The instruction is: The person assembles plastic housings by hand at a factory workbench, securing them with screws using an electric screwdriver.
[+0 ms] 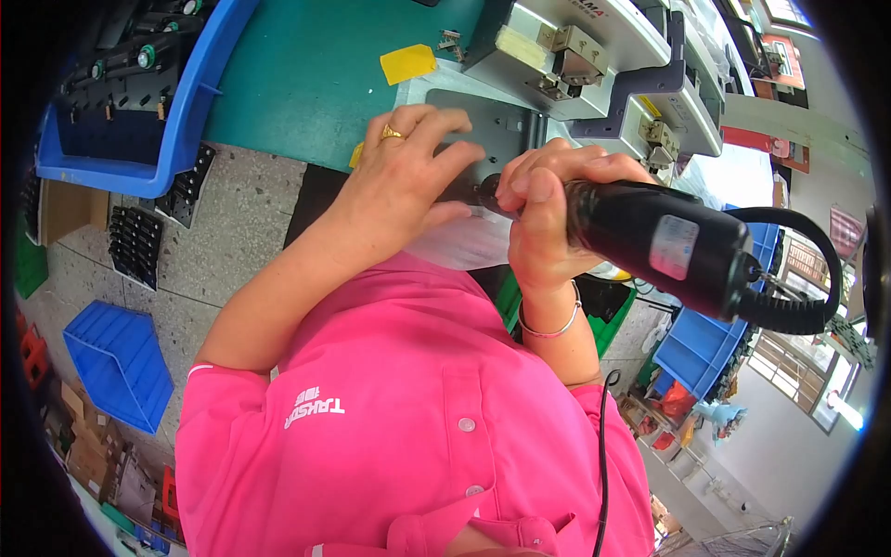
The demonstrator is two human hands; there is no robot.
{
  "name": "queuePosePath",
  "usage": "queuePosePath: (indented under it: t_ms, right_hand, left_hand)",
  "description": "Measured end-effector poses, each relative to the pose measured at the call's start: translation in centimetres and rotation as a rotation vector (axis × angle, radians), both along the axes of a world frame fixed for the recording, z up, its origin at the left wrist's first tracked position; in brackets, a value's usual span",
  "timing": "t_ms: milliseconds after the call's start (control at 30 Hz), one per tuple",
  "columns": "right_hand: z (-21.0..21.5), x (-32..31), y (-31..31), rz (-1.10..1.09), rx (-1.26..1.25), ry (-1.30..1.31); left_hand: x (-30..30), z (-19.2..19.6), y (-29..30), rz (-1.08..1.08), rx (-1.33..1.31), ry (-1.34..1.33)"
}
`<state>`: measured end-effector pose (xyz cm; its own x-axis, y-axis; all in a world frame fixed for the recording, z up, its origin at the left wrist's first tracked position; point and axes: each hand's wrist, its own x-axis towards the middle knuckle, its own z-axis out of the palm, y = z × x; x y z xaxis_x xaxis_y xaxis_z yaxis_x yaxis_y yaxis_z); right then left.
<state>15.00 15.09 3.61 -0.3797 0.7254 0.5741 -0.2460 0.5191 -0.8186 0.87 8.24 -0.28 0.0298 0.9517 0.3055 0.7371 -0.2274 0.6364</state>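
Firmly, right hand grips glossy black cylindrical screwdriver against grey metal plate.

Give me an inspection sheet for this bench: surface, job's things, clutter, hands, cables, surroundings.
Surface: green bench top, mostly bare where it shows.
Job's things: black electric screwdriver with its tip at a grey metal plate; the part under the tip is hidden by the hands.
Clutter: yellow tape piece; small metal clip; blue bin of black parts at the bench edge.
Hands: left hand, ring on one finger, fingers on the plate by the tip; right hand wrapped around the screwdriver.
Cables: thick black cord looping from the screwdriver's rear; thin black wire over the pink shirt.
Surroundings: grey fixture machine; blue bins and black trays on the floor.
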Motion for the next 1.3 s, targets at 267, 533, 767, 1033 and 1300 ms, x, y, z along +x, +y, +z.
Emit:
queuePosePath:
  t_ms: [267, 533, 767, 1033, 1300]
  right_hand:
    - [-1.0, 0.6, -0.9, -0.134, 0.003, -0.014]
    - [3.1, 3.7, -1.3, -0.116, -0.237, 0.499]
    - [4.7, 6.5, 0.3, -0.165, -0.254, 0.612]
    - [3.4, 6.1, 1.4, -0.149, -0.238, 0.526]
    - [3.0, 7.7, 1.3, -0.19, -0.304, 0.571]
  left_hand:
    - [-1.1, 0.1, 0.9, 0.002, -0.02, 0.189]
    - [-2.2, 1.8, -1.6, -0.059, -0.058, 0.102]
    - [-7.7, 4.9, -4.3, 0.065, -0.039, -0.1]
    - [-9.2, 10.2, 3.1, 0.096, 0.291, -1.283]
    - [-11.9, 12.5, 15.3, 0.377, 0.255, -1.122]
